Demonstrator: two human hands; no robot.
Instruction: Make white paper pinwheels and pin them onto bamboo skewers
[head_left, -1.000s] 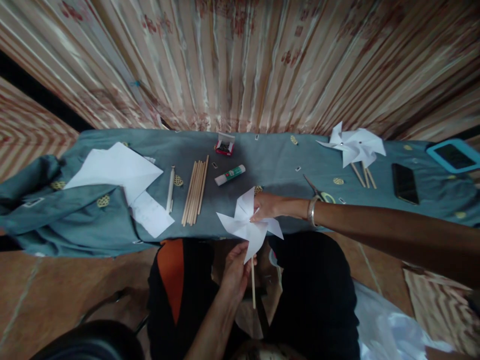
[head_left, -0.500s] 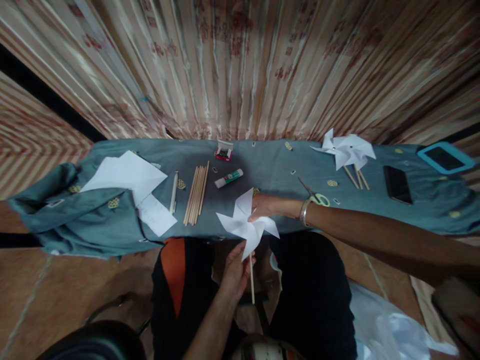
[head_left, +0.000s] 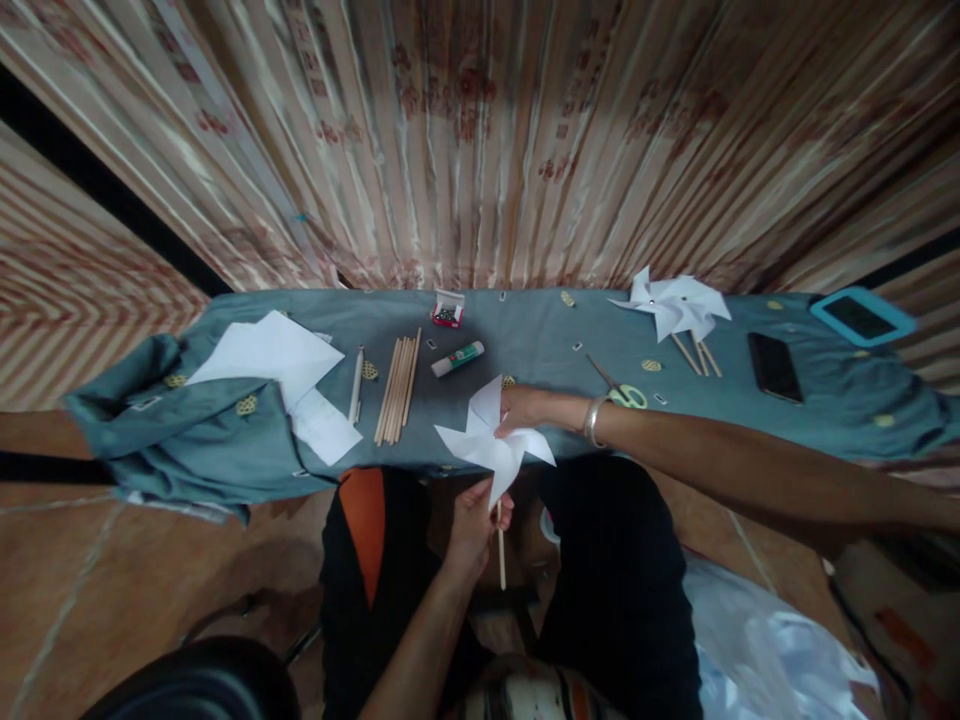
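The white paper pinwheel (head_left: 489, 442), four crisp folded blades, hung at the near edge of the table, over the person's lap. The right hand (head_left: 525, 408) pinched it at its hub; the left hand (head_left: 474, 515) was closed around its thin wooden stick (head_left: 501, 560) just below the blades. Beyond lay a teal cloth (head_left: 540, 340) with gold patches, a bundle of round sticks (head_left: 397, 376), a glue stick (head_left: 457, 358), flat paper sheets (head_left: 271, 352), scissors (head_left: 619, 392) and finished pinwheels (head_left: 673, 306).

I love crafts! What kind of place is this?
Probably a home craft table. A cloth-covered table stands by a curtain, with finished paper pinwheels, wooden sticks, a glue stick and scissors on it. Another pinwheel is being held.
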